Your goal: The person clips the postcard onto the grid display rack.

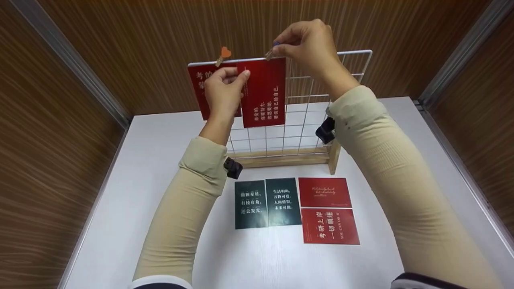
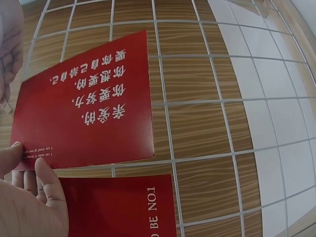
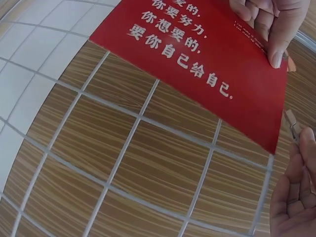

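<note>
My left hand [image 1: 223, 92] pinches the left edge of a red card [image 1: 265, 94] with white lettering, thumb in front, fingers partly behind it. The card lies against the front of a white wire grid rack [image 1: 355, 52], its top at the rail. Above it, my right hand [image 1: 315, 44] pinches a small wooden clothespin [image 3: 292, 123] with a blue decoration. Its tip is at the card's top edge; whether it bites there I cannot tell. Partly behind my left hand hangs another red card [image 1: 197, 86], under a clothespin with an orange heart [image 1: 225, 52] on the rail.
On the white table [image 1: 249, 261] lie two dark green cards [image 1: 251, 220] [image 1: 283, 218] and two red cards [image 1: 323, 182] [image 1: 311, 237], all lettered. The rack stands on a wooden base [image 1: 281, 160]. Wood-grain panels [image 1: 160, 48] rise behind and at both sides.
</note>
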Demonstrator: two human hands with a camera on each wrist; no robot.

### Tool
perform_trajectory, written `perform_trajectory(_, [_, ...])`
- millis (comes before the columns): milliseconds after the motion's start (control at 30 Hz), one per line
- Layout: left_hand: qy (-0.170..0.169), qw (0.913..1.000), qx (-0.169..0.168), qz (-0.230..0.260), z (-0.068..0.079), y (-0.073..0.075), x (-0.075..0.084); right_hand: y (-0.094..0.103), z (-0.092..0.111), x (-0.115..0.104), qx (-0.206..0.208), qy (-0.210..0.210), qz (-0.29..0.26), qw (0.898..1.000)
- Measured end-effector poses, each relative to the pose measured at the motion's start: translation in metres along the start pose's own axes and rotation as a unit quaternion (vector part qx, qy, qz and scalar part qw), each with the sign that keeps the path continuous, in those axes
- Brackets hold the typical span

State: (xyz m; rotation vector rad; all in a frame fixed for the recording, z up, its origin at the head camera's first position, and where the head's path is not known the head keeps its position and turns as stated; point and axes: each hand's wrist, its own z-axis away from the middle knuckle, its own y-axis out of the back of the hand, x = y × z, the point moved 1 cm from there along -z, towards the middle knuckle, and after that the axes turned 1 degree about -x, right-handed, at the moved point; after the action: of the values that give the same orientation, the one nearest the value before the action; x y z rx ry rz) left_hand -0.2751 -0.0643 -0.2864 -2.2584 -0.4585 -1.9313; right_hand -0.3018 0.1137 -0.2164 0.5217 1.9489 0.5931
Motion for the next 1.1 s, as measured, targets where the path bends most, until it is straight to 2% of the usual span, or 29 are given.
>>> perform_trajectory(433, [-0.010, 0.9999, 0.005, 0.001, 0.0005, -0.0022, -0.0005, 0.0008, -0.0018, -0.0008, -0.021, 0.003, 0.004, 1.000])
perform_trajectory(600, [-0.011, 0.9998, 0.010, 0.010, -0.0004, -0.0030, -0.0017, 0.0014, -0.0042, -0.0046, -0.034, 0.001, 0.037, 0.999])
perform_trajectory(833, [-0.013, 0.9995, 0.014, 0.025, -0.0008, -0.0043, -0.0031, -0.0009, -0.0058, -0.0055, -0.044, 0.019, 0.091, 0.995])
perform_trajectory(1100, [-0.007, 0.9996, 0.015, 0.024, -0.0017, -0.0041, -0.0023, -0.0030, -0.0063, -0.0003, -0.033, 0.010, 0.063, 0.997])
